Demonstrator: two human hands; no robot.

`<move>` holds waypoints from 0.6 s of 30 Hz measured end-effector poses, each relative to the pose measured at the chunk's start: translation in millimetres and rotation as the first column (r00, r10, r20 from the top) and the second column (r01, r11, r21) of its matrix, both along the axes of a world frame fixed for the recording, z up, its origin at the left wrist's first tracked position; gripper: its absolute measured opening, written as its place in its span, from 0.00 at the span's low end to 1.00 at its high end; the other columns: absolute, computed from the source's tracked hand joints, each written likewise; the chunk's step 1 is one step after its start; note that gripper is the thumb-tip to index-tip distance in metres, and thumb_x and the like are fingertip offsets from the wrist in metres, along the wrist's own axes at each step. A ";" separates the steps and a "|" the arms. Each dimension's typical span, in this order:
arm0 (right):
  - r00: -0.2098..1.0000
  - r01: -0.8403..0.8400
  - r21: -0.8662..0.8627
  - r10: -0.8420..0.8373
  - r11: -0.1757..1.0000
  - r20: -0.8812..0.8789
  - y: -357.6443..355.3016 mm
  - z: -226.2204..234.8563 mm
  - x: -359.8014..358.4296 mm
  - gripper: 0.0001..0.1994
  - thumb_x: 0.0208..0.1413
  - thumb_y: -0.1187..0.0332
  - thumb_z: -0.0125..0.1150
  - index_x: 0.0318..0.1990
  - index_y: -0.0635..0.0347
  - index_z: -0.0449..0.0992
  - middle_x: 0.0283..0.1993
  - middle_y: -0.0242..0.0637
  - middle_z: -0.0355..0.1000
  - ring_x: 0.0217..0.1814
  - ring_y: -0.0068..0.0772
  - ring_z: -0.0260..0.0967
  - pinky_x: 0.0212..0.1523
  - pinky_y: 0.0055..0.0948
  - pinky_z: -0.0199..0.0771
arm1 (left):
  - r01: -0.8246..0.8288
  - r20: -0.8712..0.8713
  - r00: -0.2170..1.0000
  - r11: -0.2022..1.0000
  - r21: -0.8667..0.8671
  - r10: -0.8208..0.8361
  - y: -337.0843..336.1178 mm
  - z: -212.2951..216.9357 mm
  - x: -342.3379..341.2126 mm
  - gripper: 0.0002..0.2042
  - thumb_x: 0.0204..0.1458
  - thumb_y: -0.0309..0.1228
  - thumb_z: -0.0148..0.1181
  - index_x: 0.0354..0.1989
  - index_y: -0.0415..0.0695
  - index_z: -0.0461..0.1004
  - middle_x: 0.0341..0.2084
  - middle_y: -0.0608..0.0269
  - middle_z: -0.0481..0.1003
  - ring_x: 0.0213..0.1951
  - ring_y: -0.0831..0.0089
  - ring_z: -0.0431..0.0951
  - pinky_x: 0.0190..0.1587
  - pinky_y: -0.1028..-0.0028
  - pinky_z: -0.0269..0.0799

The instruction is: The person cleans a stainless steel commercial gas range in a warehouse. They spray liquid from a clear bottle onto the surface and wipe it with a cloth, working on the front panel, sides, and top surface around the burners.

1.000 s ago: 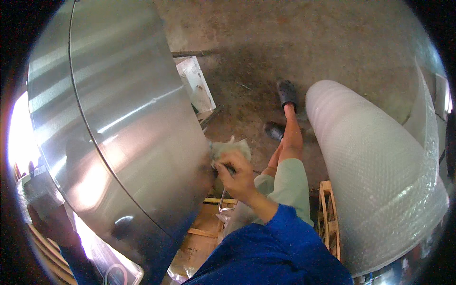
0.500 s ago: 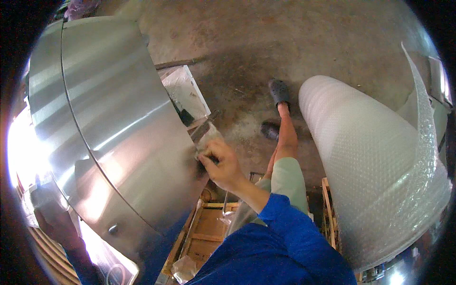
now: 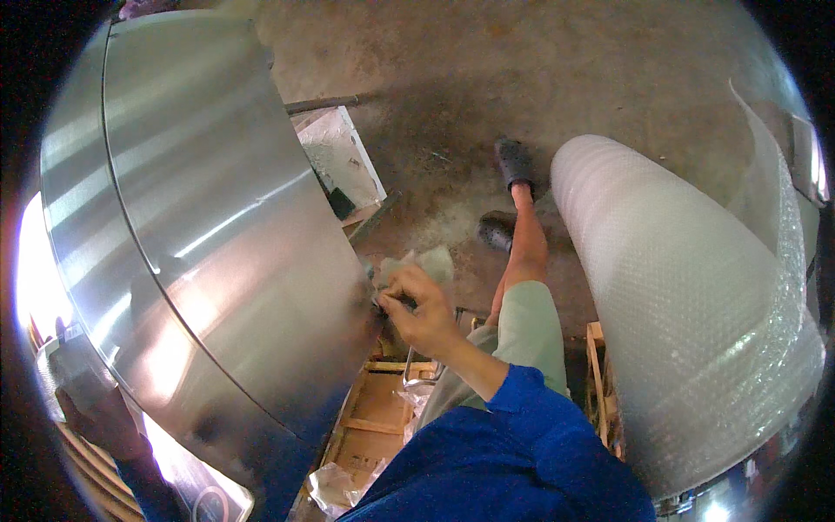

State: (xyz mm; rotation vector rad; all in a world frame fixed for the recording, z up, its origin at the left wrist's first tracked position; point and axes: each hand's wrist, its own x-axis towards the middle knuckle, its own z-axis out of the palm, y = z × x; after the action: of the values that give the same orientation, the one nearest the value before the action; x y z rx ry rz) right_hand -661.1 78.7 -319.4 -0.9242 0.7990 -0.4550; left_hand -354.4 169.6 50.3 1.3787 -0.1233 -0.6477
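A large brushed-metal panel (image 3: 235,200) with a dark seam fills the left side. At its right edge my right hand (image 3: 424,315) is closed in a pinch, thumb against fingers. A crumpled piece of translucent plastic film (image 3: 430,263) shows just beyond the fingers and seems held in them. My left hand (image 3: 97,419) is a dark shape past the panel's lower left edge, with a blue sleeve behind it. It lies against a greyish sheet-like piece (image 3: 71,358); shadow hides how its fingers are set.
A big roll of bubble wrap (image 3: 670,304) stands at my right, its loose end lifted. Beyond the panel sits a white open box (image 3: 348,157). Below are a wooden crate (image 3: 370,435) and a wooden frame (image 3: 598,378). My legs in dark clogs (image 3: 515,163) stand on concrete floor (image 3: 417,113).
My right hand has shifted slightly right and down along the panel's edge. More of the plastic film now shows spread out beyond its fingers. The whole view has shifted a little.
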 end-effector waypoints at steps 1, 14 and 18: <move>1.000 0.008 -0.021 -0.008 1.000 -0.018 -0.6 -0.2 0.1 0.06 0.52 0.73 0.62 0.30 0.65 0.72 0.36 0.44 0.67 0.41 0.43 0.67 0.44 0.34 0.66 | -0.007 -0.001 1.000 1.000 -0.002 0.007 0.2 0.2 0.3 0.29 0.60 0.32 0.43 0.69 0.40 0.45 0.65 0.51 0.47 0.64 0.61 0.44 0.64 0.62 0.41; 0.998 0.024 0.034 -0.026 0.999 0.055 -6.6 4.6 1.4 0.05 0.51 0.76 0.62 0.30 0.66 0.70 0.34 0.39 0.63 0.39 0.35 0.63 0.42 0.28 0.64 | -0.019 -0.024 1.000 1.000 -0.014 0.019 1.1 3.2 2.0 0.27 0.60 0.33 0.45 0.67 0.40 0.49 0.61 0.52 0.52 0.60 0.63 0.50 0.60 0.64 0.46; 0.991 -0.120 -0.037 0.118 0.992 -0.059 -6.8 7.8 1.0 0.06 0.52 0.75 0.61 0.30 0.67 0.69 0.35 0.43 0.62 0.38 0.38 0.63 0.41 0.29 0.63 | -0.017 -0.035 0.999 1.000 -0.017 0.016 2.2 3.3 4.4 0.27 0.60 0.33 0.45 0.67 0.40 0.50 0.60 0.53 0.53 0.59 0.63 0.51 0.58 0.64 0.48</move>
State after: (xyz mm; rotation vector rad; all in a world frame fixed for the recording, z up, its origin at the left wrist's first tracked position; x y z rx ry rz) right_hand -660.1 71.9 -311.5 -1.0201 0.7838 -0.3427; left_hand -350.0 171.8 53.6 1.3500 -0.0891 -0.6551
